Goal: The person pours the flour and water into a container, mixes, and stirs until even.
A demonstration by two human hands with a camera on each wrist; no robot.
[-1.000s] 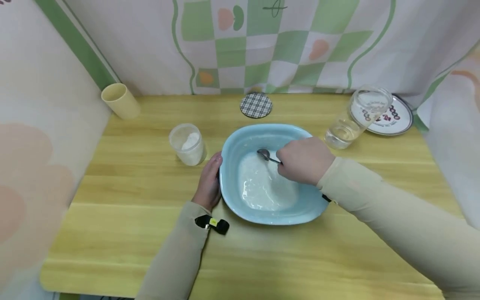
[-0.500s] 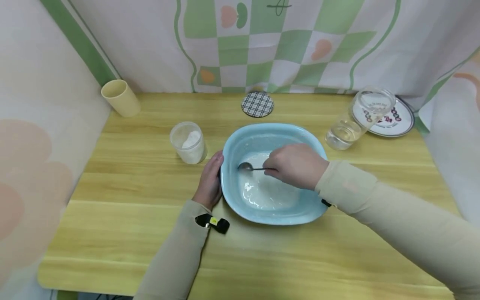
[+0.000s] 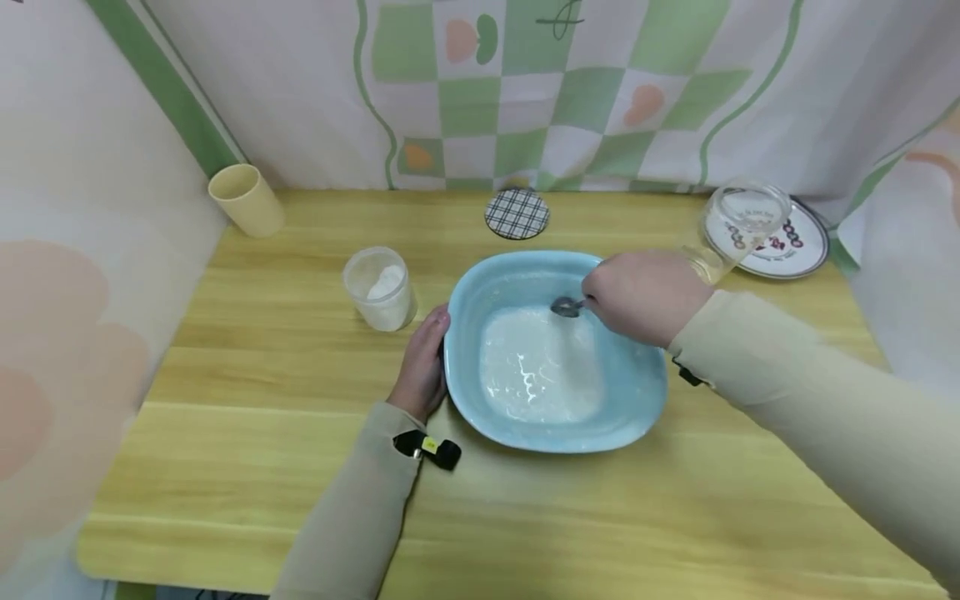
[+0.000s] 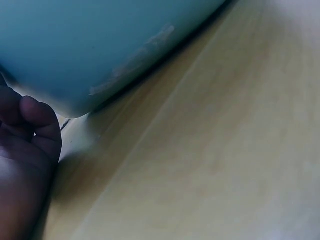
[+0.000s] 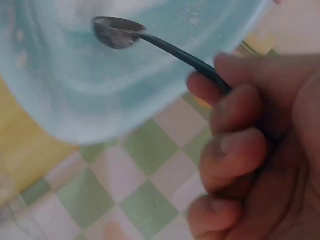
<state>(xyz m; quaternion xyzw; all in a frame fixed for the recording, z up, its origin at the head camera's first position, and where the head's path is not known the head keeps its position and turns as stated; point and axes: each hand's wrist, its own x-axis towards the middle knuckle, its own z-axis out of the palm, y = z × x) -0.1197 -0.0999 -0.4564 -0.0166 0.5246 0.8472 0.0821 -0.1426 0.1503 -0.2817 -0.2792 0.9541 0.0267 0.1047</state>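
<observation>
A light blue basin (image 3: 637,404) sits at the middle of the table, a glossy white mixture (image 3: 536,367) spread over its bottom. At its left side my left hand (image 3: 423,358) holds the rim with the thumb up beside it; curled fingers show by the basin's lower wall in the left wrist view. My right hand (image 3: 648,296) grips a metal spoon (image 5: 120,32) by its dark handle, fingers curled round it. The spoon's head is over the far right part of the basin, wet-looking. Left of the basin stands a clear tub (image 3: 381,292) of white powder.
Behind my right hand a glass jar (image 3: 742,212) is partly hidden. A patterned plate (image 3: 806,242) lies at the back right corner. A checked round coaster (image 3: 517,213) is near the back edge, and a cream cup (image 3: 247,200) stands at the back left against the curtain.
The spoon went left across the mixture, then back right and away from me, with my right hand rising over the basin's right rim. My left hand stays at the basin.
</observation>
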